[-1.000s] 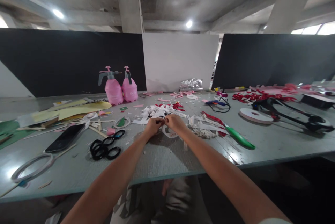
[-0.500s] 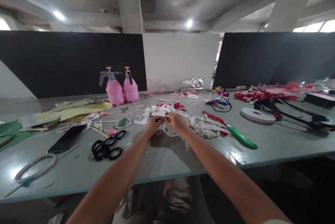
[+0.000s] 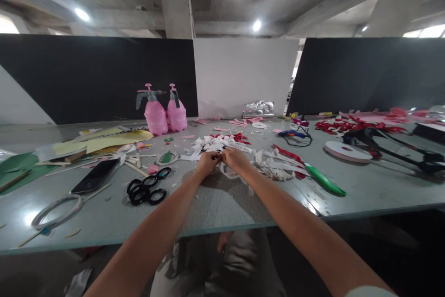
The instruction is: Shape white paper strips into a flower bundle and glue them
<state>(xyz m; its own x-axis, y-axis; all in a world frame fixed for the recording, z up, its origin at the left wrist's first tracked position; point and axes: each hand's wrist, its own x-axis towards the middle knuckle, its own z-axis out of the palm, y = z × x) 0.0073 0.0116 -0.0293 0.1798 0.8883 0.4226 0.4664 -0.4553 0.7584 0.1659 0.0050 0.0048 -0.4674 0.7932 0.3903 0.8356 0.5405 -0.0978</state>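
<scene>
My left hand [image 3: 209, 162] and my right hand [image 3: 236, 160] meet over the middle of the table, fingers pinched together on a white ribbon. A loop of printed white ribbon [image 3: 229, 172] hangs or lies just below the fingertips. What exactly sits between the fingers is mostly hidden. Right behind them is a heap of white ribbon bows [image 3: 217, 141], with some red ribbon bows [image 3: 241, 137] at its far side. Loose white ribbon strips [image 3: 274, 169] lie to the right of my right hand.
Left are black ribbon rings [image 3: 146, 191], a phone [image 3: 96, 175] and yellow sheets [image 3: 114, 141]. Two pink spray bottles [image 3: 155, 118] stand behind. On the right are a green-handled tool [image 3: 325, 180], a blue glue gun [image 3: 291, 133], a ribbon spool [image 3: 347, 152] and a black headset-like strap [image 3: 392, 146].
My hands have drawn closer, their fingertips now touching or overlapping at the ribbon. The whole view has shifted slightly, with the table's things appearing a little further right and higher.
</scene>
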